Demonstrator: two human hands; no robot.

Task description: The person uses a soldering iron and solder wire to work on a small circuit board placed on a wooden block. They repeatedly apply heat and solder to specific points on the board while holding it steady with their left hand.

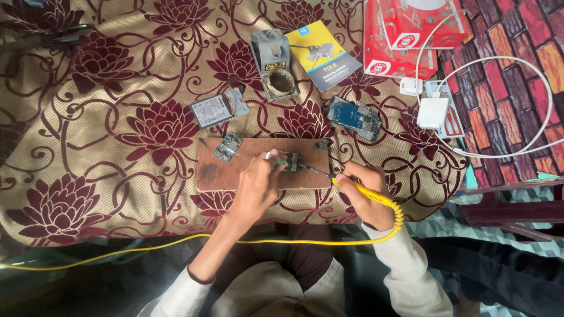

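A small circuit board point(292, 161) lies on a brown wooden board point(235, 173) in the middle of the flowered cloth. My left hand point(257, 186) rests on the wooden board and pins the circuit board with tweezers or a thin tool; the tool is mostly hidden. My right hand point(367, 196) grips a yellow-handled soldering iron point(358, 189), whose dark tip reaches the circuit board's right edge. The iron's yellow cable point(176, 242) runs left across my lap.
A second small board point(227, 147) lies on the wooden board's left part. Behind are a phone battery part point(218, 109), a grey iron stand point(274, 64), a booklet point(322, 54), an opened phone point(354, 117), red boxes point(411, 35) and a white charger point(433, 113) with cable.
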